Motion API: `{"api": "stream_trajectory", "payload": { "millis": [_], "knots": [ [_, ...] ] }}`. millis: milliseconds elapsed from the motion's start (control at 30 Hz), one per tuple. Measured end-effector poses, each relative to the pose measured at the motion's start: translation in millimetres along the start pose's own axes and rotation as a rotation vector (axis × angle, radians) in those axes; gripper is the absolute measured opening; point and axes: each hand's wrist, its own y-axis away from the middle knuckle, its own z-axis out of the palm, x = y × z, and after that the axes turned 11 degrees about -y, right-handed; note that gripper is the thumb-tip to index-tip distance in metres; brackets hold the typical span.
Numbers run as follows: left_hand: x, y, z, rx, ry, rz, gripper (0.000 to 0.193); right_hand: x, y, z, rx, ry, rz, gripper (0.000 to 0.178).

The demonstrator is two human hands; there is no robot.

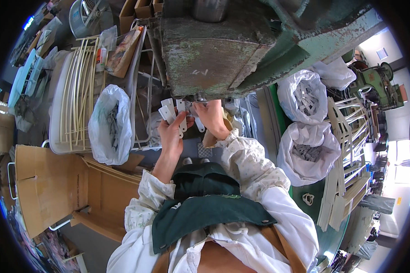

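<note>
Several flat white strips (168, 113) with rounded ends and small holes fan out from my left hand (171, 138), whose thumb and fingers are closed round them. My right hand (210, 119) is beside it, just under the lower edge of a large worn green machine (205, 54). Its fingers are bent and pressed together at the machine's edge; what they grip there is hidden. Another white strip (199, 124) sticks out between the two hands, and which hand bears it I cannot tell.
A white bag of grey parts (108, 152) stands at the left, by long pale rods (79, 86) and an open cardboard box (50, 186). On the right are two more bags, one far (289, 88) and one nearer (284, 159), beside stacked pale frames (335, 182) on a green table (310, 210).
</note>
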Motion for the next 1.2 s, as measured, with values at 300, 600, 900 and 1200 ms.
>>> {"api": "stream_trajectory", "payload": {
  "millis": [300, 600, 900, 1200],
  "knots": [
    [2, -6, 11, -0.007, 0.022, 0.045, 0.021, -33, 6, -9, -0.179, 0.072, 0.02, 0.046],
    [20, -2, -4, -0.028, -0.107, 0.067, 0.021, -16, -8, -39, -0.407, 0.129, -0.248, 0.024],
    [18, -14, -5, -0.106, -0.395, 0.091, 0.014, -35, 18, -45, -0.497, -0.04, 0.159, 0.026],
    [19, -6, -23, -0.094, -0.349, -0.118, 0.019, -44, 36, -51, -0.503, -0.081, 0.273, 0.025]
  ]
}}
